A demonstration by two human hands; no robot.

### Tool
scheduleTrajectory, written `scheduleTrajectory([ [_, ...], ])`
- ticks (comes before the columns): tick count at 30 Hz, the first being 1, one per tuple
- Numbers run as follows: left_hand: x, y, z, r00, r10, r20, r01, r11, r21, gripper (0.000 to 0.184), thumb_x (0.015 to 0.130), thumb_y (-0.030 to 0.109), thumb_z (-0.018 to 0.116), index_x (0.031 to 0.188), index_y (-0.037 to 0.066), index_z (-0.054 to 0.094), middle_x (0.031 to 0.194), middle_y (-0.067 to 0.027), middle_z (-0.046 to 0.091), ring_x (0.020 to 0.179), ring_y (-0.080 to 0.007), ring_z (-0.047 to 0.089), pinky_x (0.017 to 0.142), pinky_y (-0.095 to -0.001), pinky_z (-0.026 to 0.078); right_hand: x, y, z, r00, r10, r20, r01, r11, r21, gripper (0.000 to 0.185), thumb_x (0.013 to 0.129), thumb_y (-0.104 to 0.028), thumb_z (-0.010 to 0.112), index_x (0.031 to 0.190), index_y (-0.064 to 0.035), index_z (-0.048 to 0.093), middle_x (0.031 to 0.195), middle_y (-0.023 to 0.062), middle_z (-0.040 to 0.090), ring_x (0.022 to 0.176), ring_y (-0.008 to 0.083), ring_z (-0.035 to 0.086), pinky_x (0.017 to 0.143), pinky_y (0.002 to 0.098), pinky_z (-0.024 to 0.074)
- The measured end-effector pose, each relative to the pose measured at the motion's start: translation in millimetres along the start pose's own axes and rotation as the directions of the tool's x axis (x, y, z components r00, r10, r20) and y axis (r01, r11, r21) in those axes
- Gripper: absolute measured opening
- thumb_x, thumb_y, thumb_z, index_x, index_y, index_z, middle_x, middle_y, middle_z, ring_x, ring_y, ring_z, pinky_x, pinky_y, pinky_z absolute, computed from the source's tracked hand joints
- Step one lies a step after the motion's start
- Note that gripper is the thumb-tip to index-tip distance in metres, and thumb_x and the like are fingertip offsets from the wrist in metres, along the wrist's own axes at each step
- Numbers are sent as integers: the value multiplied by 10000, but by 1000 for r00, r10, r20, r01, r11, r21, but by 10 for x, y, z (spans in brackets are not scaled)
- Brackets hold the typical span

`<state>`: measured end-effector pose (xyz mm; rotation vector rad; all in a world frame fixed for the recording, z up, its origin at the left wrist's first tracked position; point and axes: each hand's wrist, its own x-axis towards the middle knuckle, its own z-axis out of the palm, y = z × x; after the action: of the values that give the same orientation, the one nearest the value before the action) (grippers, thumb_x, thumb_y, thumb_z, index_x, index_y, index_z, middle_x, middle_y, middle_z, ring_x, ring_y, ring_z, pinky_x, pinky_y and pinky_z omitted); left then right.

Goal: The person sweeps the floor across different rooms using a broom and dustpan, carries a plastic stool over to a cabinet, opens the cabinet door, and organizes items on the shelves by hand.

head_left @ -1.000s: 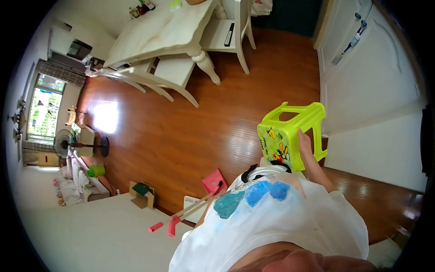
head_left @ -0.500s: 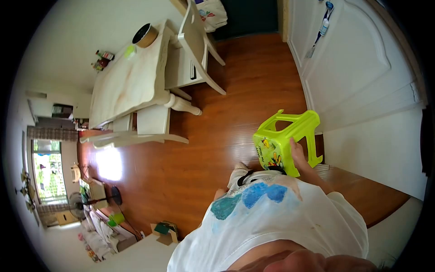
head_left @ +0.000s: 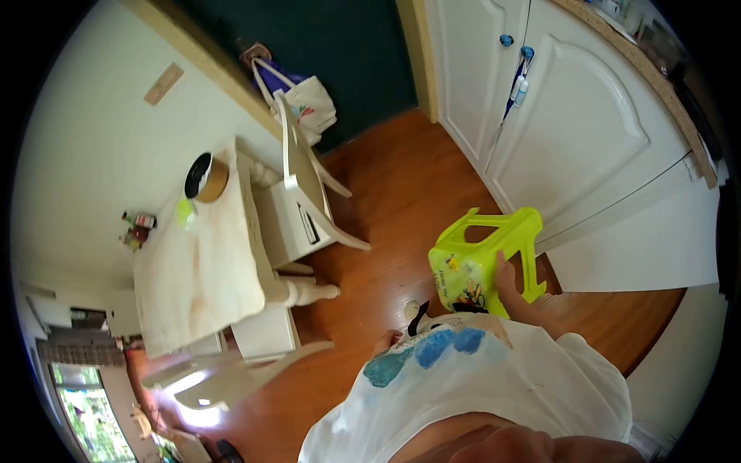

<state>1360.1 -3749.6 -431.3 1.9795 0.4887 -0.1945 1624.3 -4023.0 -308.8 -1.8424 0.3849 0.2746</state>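
My right hand (head_left: 506,282) grips a yellow-green plastic step stool (head_left: 480,258) by the edge beside its seat. The stool is tipped on its side in front of my body, its legs pointing right and its printed seat facing left. At the left of my white painted T-shirt (head_left: 494,370), part of my left hand (head_left: 384,343) shows low by my side. Its fingers are mostly hidden, and I see nothing held there. One foot (head_left: 414,310) shows just beyond the shirt hem.
White cabinets (head_left: 575,131) line the right side, with a countertop (head_left: 656,73) above. At the left stands a whitewashed table (head_left: 204,258) with a pot (head_left: 207,179) on it and chairs (head_left: 297,208) around it. A tote bag (head_left: 312,108) hangs by a dark door (head_left: 363,69).
My view has turned, so the table sits lower and more of the cabinets, countertop and door shows. The stool stays in my right hand at nearly the same place before me.
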Motion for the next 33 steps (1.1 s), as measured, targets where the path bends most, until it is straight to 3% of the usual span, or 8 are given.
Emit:
scheduleTrajectory([
  [5, 503, 2004, -750, 882, 465, -78, -436, 867, 242, 569, 594, 240, 700, 1020, -3, 413, 865, -155, 474, 766, -251, 474, 680, -320, 404, -194, -481, 430, 936, -312, 165, 317, 949, -4, 497, 817, -413, 379, 607, 29, 472, 515, 101, 417, 493, 194, 408, 495, 339, 323],
  [9, 988, 2412, -1063, 957, 246, 152, -282, 911, 299, 641, 559, 250, 717, 1043, -15, 394, 987, -198, 433, 928, -308, 419, 781, -351, 366, -57, -815, 649, 899, -246, 362, 314, 939, -142, 529, 807, -431, 371, 598, 43, 481, 531, 188, 462, 514, 315, 475, 512, 392, 345],
  [16, 1618, 3010, -1126, 826, 562, -53, -493, 763, 418, 707, 543, 196, 731, 1092, -21, 340, 1045, -177, 418, 983, -312, 400, 827, -356, 340, 576, -1438, 647, 868, -298, 396, 359, 929, -86, 546, 800, -458, 349, 633, 29, 529, 632, 218, 528, 618, 364, 517, 553, 402, 380],
  [22, 2160, 3364, -1279, 937, 17, 349, 82, 961, -266, 348, 781, 278, 521, 1002, 9, 498, 888, -66, 541, 819, -136, 497, 732, -243, 386, 1058, -2008, 949, 715, -353, 603, 550, 817, -174, 465, 821, -384, 372, 648, 14, 538, 571, 158, 517, 557, 278, 520, 533, 339, 383],
  [25, 2339, 3428, -1140, 961, 86, 261, -35, 981, -191, 340, 830, 311, 425, 842, 4, 570, 694, -29, 556, 640, -90, 484, 581, -232, 389, 1416, -2342, 900, 636, -397, 661, 546, 838, -22, 394, 777, -376, 454, 645, -11, 522, 603, 168, 517, 612, 296, 523, 558, 353, 404],
  [27, 2388, 3281, -1073, 986, 2, 169, -19, 995, 99, 334, 812, 303, 459, 739, -9, 550, 519, -34, 488, 471, -97, 423, 441, -273, 349, 1586, -2933, 544, 686, -470, 556, 660, 724, -202, 298, 760, -307, 499, 638, -36, 518, 621, 136, 532, 612, 280, 525, 551, 340, 414],
  [30, 2407, 3195, -1074, 996, 57, 64, -62, 994, 86, 322, 801, 291, 477, 690, -8, 519, 494, -52, 437, 450, -107, 395, 428, -281, 333, 2229, -3393, 105, 666, -705, -244, 708, 701, -90, 109, 757, -159, 512, 774, -52, 522, 680, 99, 529, 628, 236, 521, 566, 299, 414],
  [33, 2431, 3412, -1262, 986, -146, 79, 141, 988, 62, 328, 797, 283, 480, 662, -16, 490, 485, -71, 421, 443, -127, 392, 429, -286, 328, 2711, -4044, -571, 262, -888, -378, 699, 445, -560, 147, 718, -116, 551, 852, -57, 534, 796, 89, 532, 757, 257, 488, 657, 320, 399],
])
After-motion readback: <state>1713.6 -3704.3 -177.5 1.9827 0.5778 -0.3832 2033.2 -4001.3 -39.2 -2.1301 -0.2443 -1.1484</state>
